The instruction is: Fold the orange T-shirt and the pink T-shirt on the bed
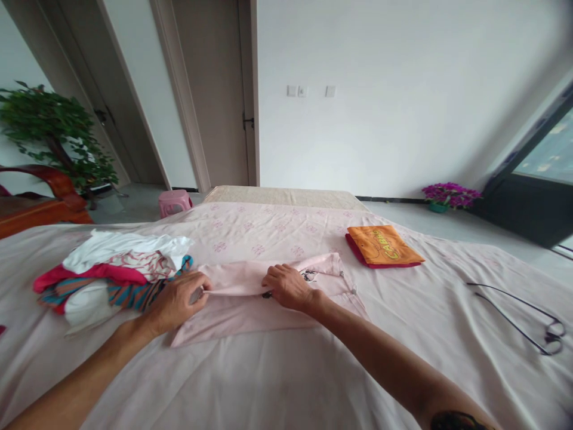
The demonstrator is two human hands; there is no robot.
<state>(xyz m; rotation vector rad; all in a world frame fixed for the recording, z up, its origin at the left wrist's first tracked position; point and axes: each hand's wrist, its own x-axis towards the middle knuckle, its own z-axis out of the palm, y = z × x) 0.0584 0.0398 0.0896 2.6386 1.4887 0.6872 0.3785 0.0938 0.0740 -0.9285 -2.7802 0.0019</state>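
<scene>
A pale pink garment (242, 313), partly folded over, lies flat on the bed in front of me. Dark print shows near its right end. My left hand (183, 297) pinches the left end of the fold between thumb and fingers. Toward the middle of the same fold, my right hand (287, 286) has its fingers curled onto the cloth, hiding part of the print. Just beyond my left hand sits a loose pile of clothes (120, 269) in white, red and striped fabric. Farther right rests a folded orange garment (385, 245) with yellow lettering and a red underside.
A pink patterned sheet (416, 328) covers the bed. Eyeglasses (553, 334) lie at the right. Past the bed are a pink stool (174, 203), a wooden armchair (49, 191), a green plant (54, 131) and purple flowers (451, 196) by the wall.
</scene>
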